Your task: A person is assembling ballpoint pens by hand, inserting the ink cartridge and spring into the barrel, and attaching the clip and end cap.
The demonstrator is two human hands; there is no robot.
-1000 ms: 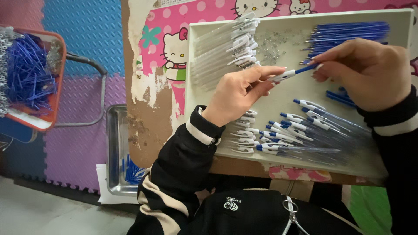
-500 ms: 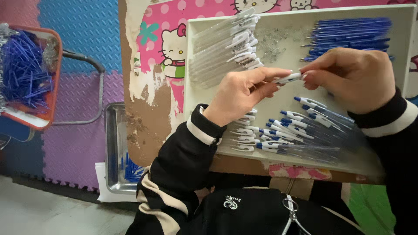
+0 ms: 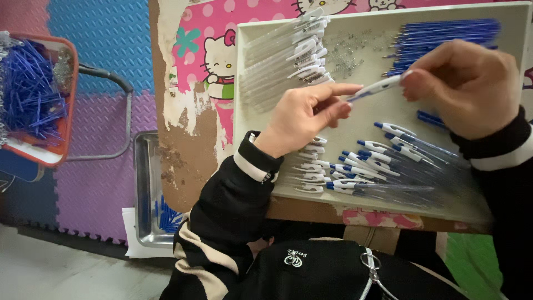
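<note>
Both hands meet over a shallow white tray [image 3: 366,14]. My left hand [image 3: 302,119] pinches the lower end of a white and blue pen part [image 3: 373,89], and my right hand [image 3: 466,89] grips its upper end. Beneath the hands lie several assembled white pens with blue tips [image 3: 377,164]. Clear pen barrels [image 3: 288,55] are stacked at the tray's top left. Blue refills [image 3: 438,36] lie at its top right, partly hidden by my right hand. Small springs [image 3: 350,53] are scattered between the two piles.
The tray rests on a worn pink cartoon-printed board [image 3: 191,111]. A red-rimmed bin [image 3: 33,100] of blue refills sits at the left on a metal frame. A steel tray [image 3: 147,189] lies on the foam-mat floor below. A black bag [image 3: 327,269] is on my lap.
My hands drifted up and right over the tray with the pen part still pinched between them. The camera view shifted slightly.
</note>
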